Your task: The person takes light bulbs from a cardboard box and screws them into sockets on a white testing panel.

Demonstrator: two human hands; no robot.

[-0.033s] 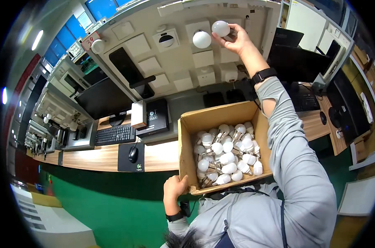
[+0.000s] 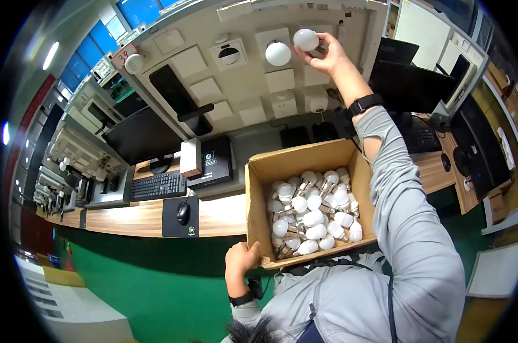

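Observation:
High up in front of the wall panel, my right hand point(image 2: 331, 56) is closed around a round white light bulb point(image 2: 306, 39), its fingers gripping the base end. Just left of it, a similar white bulb point(image 2: 278, 54) is mounted on a square plate of the panel. My left hand point(image 2: 242, 259) grips the near left corner of an open cardboard box point(image 2: 299, 158), held in front of my body. Inside the box lie several loose white bulbs point(image 2: 314, 218) with metal screw bases, pointing in different directions.
The upright panel point(image 2: 244, 91) carries several white switch plates and a black door lock point(image 2: 176, 94). On the desk point(image 2: 224, 216) to the left are a monitor point(image 2: 139, 137), a keyboard point(image 2: 158, 187), a mouse point(image 2: 183, 213) and stacked boxes point(image 2: 212, 163). More monitors point(image 2: 422, 86) stand at right.

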